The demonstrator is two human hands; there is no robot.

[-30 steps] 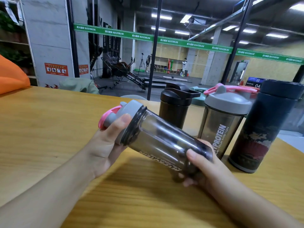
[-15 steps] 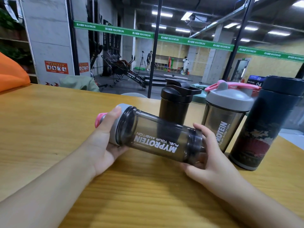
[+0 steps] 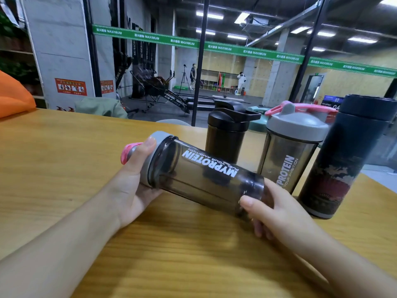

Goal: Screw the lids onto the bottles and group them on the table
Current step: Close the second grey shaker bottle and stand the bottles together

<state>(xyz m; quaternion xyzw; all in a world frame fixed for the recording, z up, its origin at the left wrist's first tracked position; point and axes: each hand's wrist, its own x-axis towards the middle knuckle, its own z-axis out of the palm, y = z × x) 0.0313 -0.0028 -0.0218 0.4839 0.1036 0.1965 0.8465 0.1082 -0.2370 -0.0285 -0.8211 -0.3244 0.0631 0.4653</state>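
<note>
While held sideways over wooden table [image 3: 64,164], smoky MYPROTEIN shaker [image 3: 204,175] at frame centre, lid end toward 10 o'clock, base toward 4 o'clock, print upside down. Off table surface, as far as visible. Upright at 2–3 o'clock, near each other: dark flask [image 3: 343,160] w/ printed scene, farthest right; second shaker [image 3: 290,151] w/ grey lid + pink loop just left of it; black bottle [image 3: 227,134] at 1 o'clock, flip cap on. Left hand [image 3: 129,190] wrapped round grey lid [image 3: 154,151], thumb on top, pink cap [image 3: 129,151] poking past fingers. Right hand [image 3: 277,209] curled round shaker base, thumb across front.
</note>
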